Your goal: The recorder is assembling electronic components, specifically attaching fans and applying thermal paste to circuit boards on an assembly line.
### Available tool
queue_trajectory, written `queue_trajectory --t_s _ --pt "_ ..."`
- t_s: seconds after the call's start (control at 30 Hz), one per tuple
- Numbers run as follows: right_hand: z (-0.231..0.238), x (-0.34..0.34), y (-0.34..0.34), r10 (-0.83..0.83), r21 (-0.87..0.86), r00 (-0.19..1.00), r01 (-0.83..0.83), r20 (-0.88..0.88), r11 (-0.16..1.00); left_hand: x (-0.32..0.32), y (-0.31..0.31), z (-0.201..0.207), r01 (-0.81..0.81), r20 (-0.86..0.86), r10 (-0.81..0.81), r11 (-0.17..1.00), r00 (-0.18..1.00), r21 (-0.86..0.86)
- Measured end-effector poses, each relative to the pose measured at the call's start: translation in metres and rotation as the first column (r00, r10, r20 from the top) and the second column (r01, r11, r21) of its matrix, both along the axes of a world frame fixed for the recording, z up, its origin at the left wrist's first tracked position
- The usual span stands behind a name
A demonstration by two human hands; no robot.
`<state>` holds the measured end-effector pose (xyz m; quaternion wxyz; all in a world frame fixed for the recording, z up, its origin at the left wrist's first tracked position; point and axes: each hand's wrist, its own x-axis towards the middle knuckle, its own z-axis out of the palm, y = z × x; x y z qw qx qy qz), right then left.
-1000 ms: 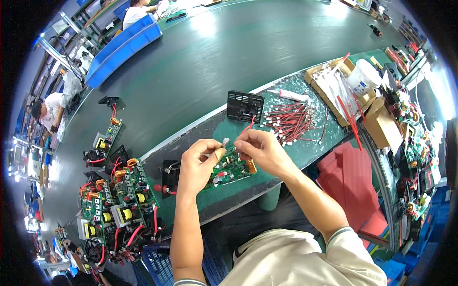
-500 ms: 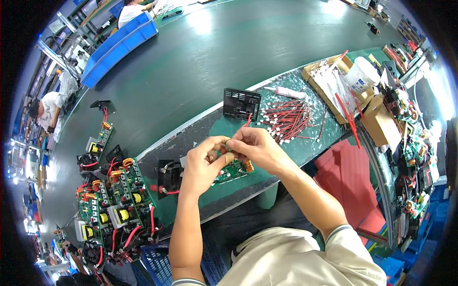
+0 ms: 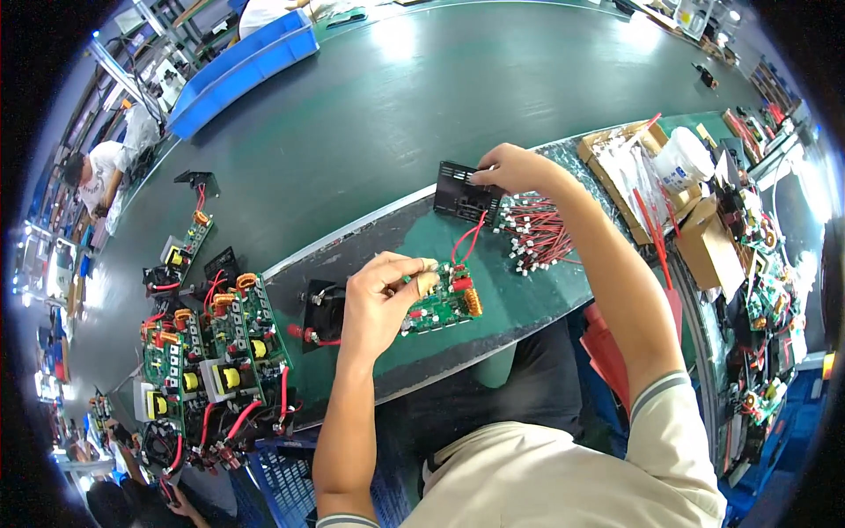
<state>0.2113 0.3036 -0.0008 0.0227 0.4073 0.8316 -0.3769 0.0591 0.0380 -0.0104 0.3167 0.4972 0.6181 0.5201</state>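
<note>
My left hand (image 3: 384,295) is at the far left side of a green circuit board (image 3: 451,308), its thumb and fingertips pinched together; what lies between them is hidden. Copper coils and small red parts sit on the board. Two red wires (image 3: 469,238) run from it to a black slotted end panel (image 3: 458,192) standing at the bench's far edge. My right hand (image 3: 510,169) grips this panel by its upper right edge, thumb over the front. A black end piece (image 3: 322,315) with a red terminal lies just left of my left hand.
Red-and-black wire leads with white connectors (image 3: 539,236) are heaped right of the panel. Further right stand a cardboard tray (image 3: 607,180) and a white bucket (image 3: 684,161). Several assembled boards (image 3: 220,352) crowd the left. A blue bin (image 3: 246,70) is on the dark belt.
My right hand has left the board, moving up and right to take hold of the black panel. My left hand keeps its pinch at the board. The view has shifted slightly.
</note>
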Motion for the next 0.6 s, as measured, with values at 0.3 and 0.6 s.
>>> queue_trajectory --t_s 0.3,0.6 --pt "-0.002 0.018 -0.073 -0.078 0.317 0.867 0.262 -0.492 0.911 0.010 -0.004 -0.008 -0.006 -0.033 0.008 0.998 0.999 0.061" --pt "-0.075 0.057 -0.192 -0.622 -0.522 0.251 0.365 -0.742 0.771 0.048 0.007 -0.018 0.049 -0.451 -0.004 0.995 0.893 0.088"
